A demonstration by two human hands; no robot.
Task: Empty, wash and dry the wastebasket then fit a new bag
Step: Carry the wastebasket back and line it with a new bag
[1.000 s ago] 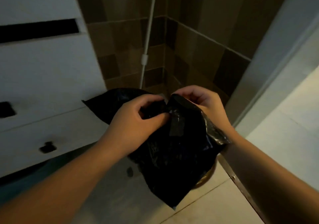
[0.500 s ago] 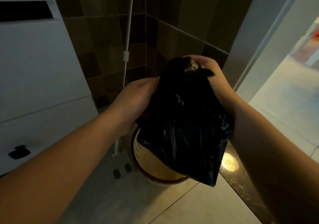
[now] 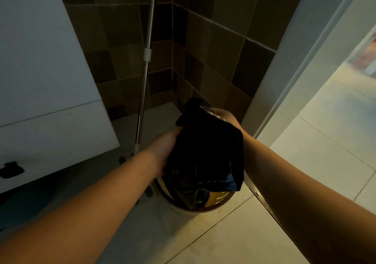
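Forearms reach in from the bottom of the view toward a black bag (image 3: 205,154) held between both hands over the wastebasket (image 3: 211,204). The left hand (image 3: 165,152) grips the bag's near side, though its fingers are hidden behind the plastic. The right hand (image 3: 225,117) holds the bag's top edge on the far side, fingers curled into the film. The bag's lower end hangs inside the basket's mouth, whose yellow inner wall shows beneath it. This looks like the last step, fitting the new bag. Next, the mouth likely needs spreading wide and folding over the rim. Beyond, a metal pole (image 3: 145,76) leans in the tiled corner (image 3: 173,60), beside a white cabinet (image 3: 46,93).
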